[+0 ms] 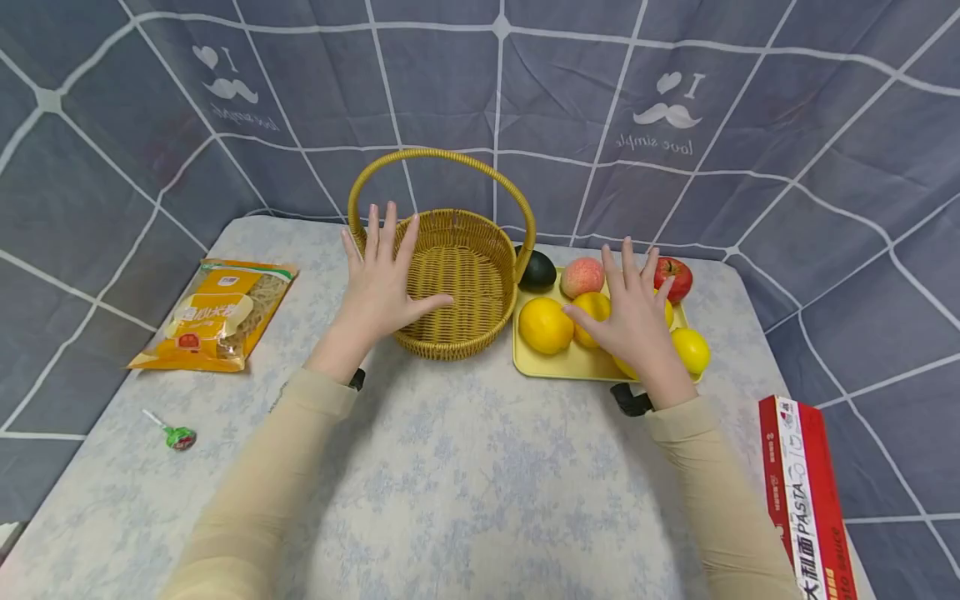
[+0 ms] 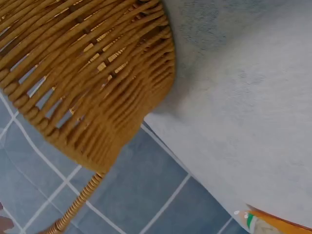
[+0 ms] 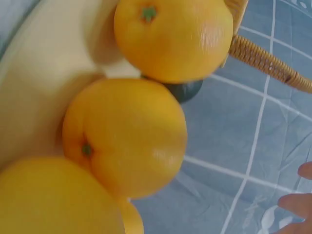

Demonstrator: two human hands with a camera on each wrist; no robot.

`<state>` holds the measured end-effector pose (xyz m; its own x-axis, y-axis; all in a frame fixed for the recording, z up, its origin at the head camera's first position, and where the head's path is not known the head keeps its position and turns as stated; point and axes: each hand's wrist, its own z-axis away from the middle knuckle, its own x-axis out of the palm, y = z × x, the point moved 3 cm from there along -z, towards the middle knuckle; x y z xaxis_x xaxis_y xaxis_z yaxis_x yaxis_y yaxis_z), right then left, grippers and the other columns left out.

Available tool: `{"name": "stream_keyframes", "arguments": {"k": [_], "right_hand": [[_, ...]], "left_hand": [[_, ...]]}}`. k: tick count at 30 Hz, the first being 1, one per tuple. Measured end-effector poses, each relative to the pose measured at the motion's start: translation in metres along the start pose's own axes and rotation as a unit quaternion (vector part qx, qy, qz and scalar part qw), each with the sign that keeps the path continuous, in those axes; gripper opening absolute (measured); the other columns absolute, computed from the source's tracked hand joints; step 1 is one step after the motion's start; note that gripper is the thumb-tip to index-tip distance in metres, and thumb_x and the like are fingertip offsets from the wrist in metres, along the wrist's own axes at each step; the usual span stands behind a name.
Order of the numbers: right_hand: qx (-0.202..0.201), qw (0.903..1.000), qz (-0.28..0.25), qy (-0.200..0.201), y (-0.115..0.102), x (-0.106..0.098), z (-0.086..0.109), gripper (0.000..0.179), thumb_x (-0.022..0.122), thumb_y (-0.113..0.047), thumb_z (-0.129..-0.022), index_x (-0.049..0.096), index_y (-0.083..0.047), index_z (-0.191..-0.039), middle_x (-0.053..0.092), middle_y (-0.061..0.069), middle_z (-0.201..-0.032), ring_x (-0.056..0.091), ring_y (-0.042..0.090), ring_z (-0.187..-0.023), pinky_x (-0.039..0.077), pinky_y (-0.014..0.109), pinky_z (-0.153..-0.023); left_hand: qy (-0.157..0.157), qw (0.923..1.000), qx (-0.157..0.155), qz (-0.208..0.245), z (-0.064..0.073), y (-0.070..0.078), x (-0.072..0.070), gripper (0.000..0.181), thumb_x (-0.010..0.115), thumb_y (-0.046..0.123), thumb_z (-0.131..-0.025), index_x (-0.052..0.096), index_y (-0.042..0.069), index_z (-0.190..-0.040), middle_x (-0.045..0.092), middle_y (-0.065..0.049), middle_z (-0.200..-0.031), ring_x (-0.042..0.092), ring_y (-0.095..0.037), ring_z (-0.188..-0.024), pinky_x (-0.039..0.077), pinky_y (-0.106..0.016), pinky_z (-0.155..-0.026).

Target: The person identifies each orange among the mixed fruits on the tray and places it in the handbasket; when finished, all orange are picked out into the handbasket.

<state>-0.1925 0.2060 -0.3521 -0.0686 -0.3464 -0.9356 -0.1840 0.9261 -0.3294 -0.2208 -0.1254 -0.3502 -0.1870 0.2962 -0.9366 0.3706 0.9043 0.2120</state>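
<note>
In the head view my left hand (image 1: pixel 382 287) spreads its fingers over the left side of a wicker basket (image 1: pixel 453 287) with a tall arched handle, holding nothing. The basket's woven wall (image 2: pixel 97 83) fills much of the left wrist view. My right hand (image 1: pixel 636 321), fingers also spread and holding nothing, hovers over a yellow tray (image 1: pixel 551 365) of fruit. On the tray are oranges (image 1: pixel 546 326), a peach (image 1: pixel 582 277), a red apple (image 1: pixel 672 279) and a lemon (image 1: pixel 690 350); a dark green avocado (image 1: pixel 537 272) sits beside the basket. My right hand hides part of the fruit.
An orange bag of noodles (image 1: pixel 217 315) lies at the left, with a green-wrapped lollipop (image 1: pixel 179 437) in front of it. A red pasta box (image 1: pixel 806 500) lies along the right edge. Grey checked cloth (image 1: pixel 450 83) hangs behind the table.
</note>
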Motion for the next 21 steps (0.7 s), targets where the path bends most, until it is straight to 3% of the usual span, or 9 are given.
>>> {"name": "stream_keyframes", "arguments": {"k": [9,15,18,21], "right_hand": [[-0.005,0.9994,-0.031,-0.012,-0.013,0.016,0.003,0.102,0.064,-0.060,-0.088,0.012,-0.011,-0.160,-0.005,0.011,-0.167,-0.014,0.045,-0.149,0.000,0.077,-0.114],[-0.017,0.9984,-0.053,-0.008,-0.019,0.026,0.004,0.099,0.067,-0.055,-0.088,0.016,-0.011,-0.159,0.005,0.017,-0.166,-0.004,0.046,-0.150,0.006,0.077,-0.115],[-0.018,0.9972,-0.073,-0.003,-0.021,0.031,0.006,0.096,0.069,-0.053,-0.087,0.022,-0.009,-0.158,0.012,0.019,-0.164,0.006,0.045,-0.151,0.014,0.072,-0.117],[-0.007,0.9951,-0.098,-0.003,-0.022,0.036,0.008,0.092,0.069,-0.053,-0.087,0.027,-0.008,-0.156,0.018,0.018,-0.163,0.018,0.043,-0.149,0.024,0.065,-0.119]], "left_hand": [[0.011,0.9994,-0.023,0.025,0.023,-0.016,-0.008,0.119,0.070,0.063,-0.081,-0.007,0.018,-0.160,-0.015,-0.015,-0.165,-0.016,-0.037,-0.151,-0.005,-0.075,-0.116],[0.013,0.9979,-0.042,0.048,0.039,-0.030,-0.008,0.113,0.067,0.065,-0.083,0.003,0.013,-0.160,-0.008,-0.018,-0.165,-0.006,-0.041,-0.152,-0.001,-0.072,-0.118],[0.017,0.9936,-0.065,0.091,0.046,-0.036,-0.006,0.108,0.068,0.061,-0.085,0.012,0.008,-0.159,-0.003,-0.018,-0.165,0.001,-0.041,-0.152,0.007,-0.069,-0.120],[0.015,0.9828,-0.102,0.153,0.052,-0.042,-0.003,0.099,0.067,0.055,-0.088,0.017,0.004,-0.157,-0.001,-0.018,-0.165,0.007,-0.042,-0.151,0.022,-0.068,-0.117]]}}
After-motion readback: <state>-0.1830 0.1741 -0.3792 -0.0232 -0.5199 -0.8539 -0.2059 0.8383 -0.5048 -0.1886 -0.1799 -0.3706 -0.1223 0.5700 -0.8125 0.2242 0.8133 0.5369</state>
